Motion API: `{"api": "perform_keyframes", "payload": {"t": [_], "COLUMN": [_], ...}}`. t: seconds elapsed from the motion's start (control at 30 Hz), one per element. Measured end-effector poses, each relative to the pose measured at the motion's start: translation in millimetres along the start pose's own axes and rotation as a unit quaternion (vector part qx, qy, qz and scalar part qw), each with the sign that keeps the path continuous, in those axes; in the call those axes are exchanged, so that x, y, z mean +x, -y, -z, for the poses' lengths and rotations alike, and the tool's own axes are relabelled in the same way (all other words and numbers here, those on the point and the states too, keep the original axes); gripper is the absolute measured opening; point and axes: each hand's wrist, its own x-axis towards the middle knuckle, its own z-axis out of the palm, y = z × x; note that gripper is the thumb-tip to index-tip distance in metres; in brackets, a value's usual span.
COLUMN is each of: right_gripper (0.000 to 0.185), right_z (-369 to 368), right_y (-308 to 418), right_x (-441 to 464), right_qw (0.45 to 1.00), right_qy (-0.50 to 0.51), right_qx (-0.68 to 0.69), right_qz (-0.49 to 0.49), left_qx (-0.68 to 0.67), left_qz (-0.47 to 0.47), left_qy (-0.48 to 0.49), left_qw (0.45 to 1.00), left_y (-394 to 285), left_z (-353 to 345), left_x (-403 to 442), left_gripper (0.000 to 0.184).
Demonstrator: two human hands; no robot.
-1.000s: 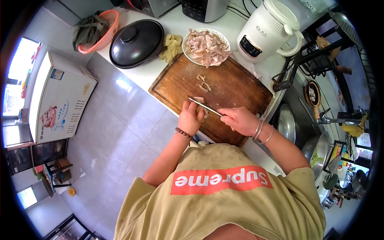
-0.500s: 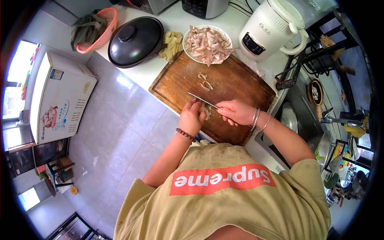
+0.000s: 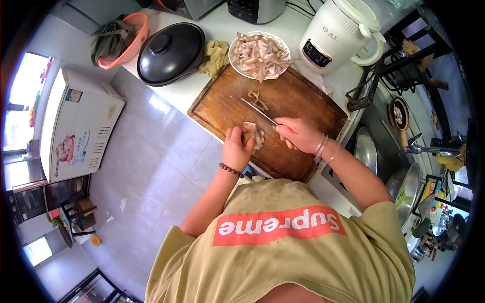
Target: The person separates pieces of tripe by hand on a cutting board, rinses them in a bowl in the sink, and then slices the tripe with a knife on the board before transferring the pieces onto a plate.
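On the brown wooden cutting board (image 3: 212,101), my left hand (image 3: 238,146) has its fingers curled on a pale piece of meat (image 3: 259,137) near the front edge. My right hand (image 3: 298,134) grips a knife (image 3: 258,111), its handle hidden in the fingers. The blade points to the upper left, seen nearly edge-on, and is apart from the piece under my left hand. A few thin cut strips (image 3: 254,94) lie just beyond the blade. At the far edge of the board is a white plate (image 3: 233,56) heaped with sliced pale-pink meat (image 3: 260,53).
Left of the plate are a yellow cloth (image 3: 216,55), a black lidded pot (image 3: 171,54) and an orange basket (image 3: 136,38). A white electric jug (image 3: 333,38) stands behind the board's right side. Black stove racks (image 3: 361,98) and a sink (image 3: 348,161) lie to the right.
The knife has moved up and away from my left hand, toward the cut strips. My left hand has shifted slightly left, and more of the meat piece shows.
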Motion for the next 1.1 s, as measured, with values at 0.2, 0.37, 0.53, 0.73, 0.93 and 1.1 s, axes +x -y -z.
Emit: {"api": "perform_keyframes", "payload": {"t": [0.2,0.37,0.53,0.73,0.93,1.1], "right_gripper": [0.026,0.027,0.029,0.029,0.022,0.018], "right_z": [16,16,24,8,-40,-30], "right_y": [28,19,11,25,-12,-10], "right_x": [-38,-30,-15,9,17,15], "right_qw": [0.995,0.992,0.979,0.978,0.97,0.963], "right_qy": [0.083,0.108,0.15,0.168,-0.026,-0.084], "right_qx": [-0.038,-0.041,0.053,-0.053,-0.154,-0.168], "right_qz": [-0.026,-0.05,-0.125,-0.111,0.185,0.196], "left_qx": [-0.034,-0.019,-0.007,-0.009,0.006,-0.053], "left_qz": [0.059,0.049,0.051,0.04,0.065,0.043], "left_qy": [0.019,0.057,0.082,0.07,0.073,0.019], "left_qw": [0.997,0.997,0.995,0.997,0.995,0.998], "left_y": [-3,-5,-7,-2,-3,-7], "left_z": [2,8,11,6,9,11], "left_x": [3,11,15,14,8,4], "left_gripper": [0.025,0.024,0.023,0.022,0.02,0.022]}}
